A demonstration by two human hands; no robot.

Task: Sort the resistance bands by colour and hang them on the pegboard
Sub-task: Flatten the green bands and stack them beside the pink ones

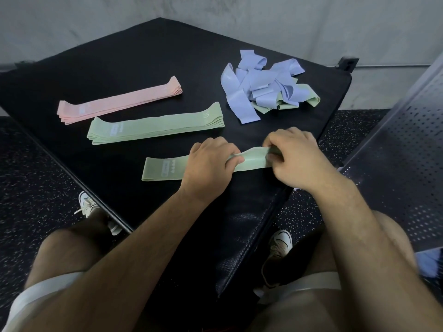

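A single green band (pixel 167 167) lies flat on the black padded bench (pixel 143 56) in front of me. My left hand (pixel 208 161) pinches it near its middle. My right hand (pixel 294 156) grips its right end, where the band is creased. Behind it lies a neat stack of green bands (pixel 155 124). Further back lies a neat stack of pink bands (pixel 119 101). At the back right sits a loose heap of lilac bands (pixel 254 85) with one green band (pixel 309 97) tangled under it.
A grey perforated metal panel (pixel 402 149) leans at the right, beside the bench. Speckled black rubber floor (pixel 36 188) surrounds the bench. A grey wall (pixel 215 10) stands behind. My knees and shoes (pixel 279 245) are at the bench's near corner.
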